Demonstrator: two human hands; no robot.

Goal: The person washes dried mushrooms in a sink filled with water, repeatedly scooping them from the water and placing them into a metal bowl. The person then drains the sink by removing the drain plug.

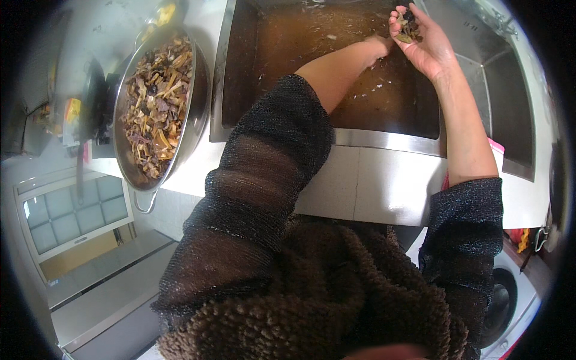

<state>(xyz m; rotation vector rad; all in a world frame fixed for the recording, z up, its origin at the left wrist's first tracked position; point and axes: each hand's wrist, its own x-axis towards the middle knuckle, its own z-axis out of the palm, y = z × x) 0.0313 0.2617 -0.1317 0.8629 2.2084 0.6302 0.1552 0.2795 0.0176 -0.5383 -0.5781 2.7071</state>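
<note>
My left hand (380, 45) reaches into murky brown water (297, 40) that fills one basin of a steel sink (387, 140). Its fingers are under the surface and hidden. Above the right side of that basin, my right hand (432, 45) is turned palm up and cups a small wet clump of mushroom pieces (407, 29). To the left, a wide steel pot with loop handles (198, 108) holds a heap of brown and purplish mushroom pieces (155, 103). Small pale bits float on the water.
A second sink basin (508, 99) lies to the right. White countertop (369, 180) runs along the front. Beyond the pot's left side are a dark pan (92, 99) and a yellow box (72, 112). A white front-loading washing machine (517, 297) stands at the lower right.
</note>
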